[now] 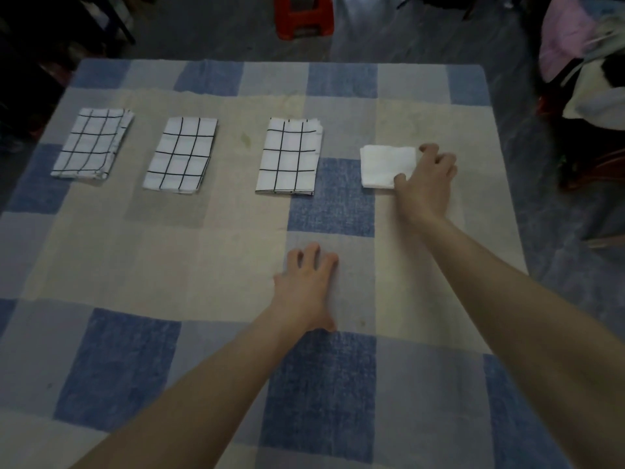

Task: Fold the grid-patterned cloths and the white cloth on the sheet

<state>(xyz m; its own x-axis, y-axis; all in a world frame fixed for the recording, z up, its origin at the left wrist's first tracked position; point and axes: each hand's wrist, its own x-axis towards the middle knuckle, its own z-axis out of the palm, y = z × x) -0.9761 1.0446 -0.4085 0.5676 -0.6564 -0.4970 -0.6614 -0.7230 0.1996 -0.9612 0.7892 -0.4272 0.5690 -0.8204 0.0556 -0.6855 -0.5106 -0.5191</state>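
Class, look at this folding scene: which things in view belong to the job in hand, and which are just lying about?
Belonging to the job:
three folded grid-patterned cloths
white cloth, touched by the right hand
checked sheet, with the left hand resting on it

Just lying about:
red stool
heap of clothes on the floor

Three folded grid-patterned cloths (184, 154) lay in a row on sheet (101, 248) | right hand (427, 177) gripped folded white cloth (385, 165) | left hand (309, 286) rested on sheet
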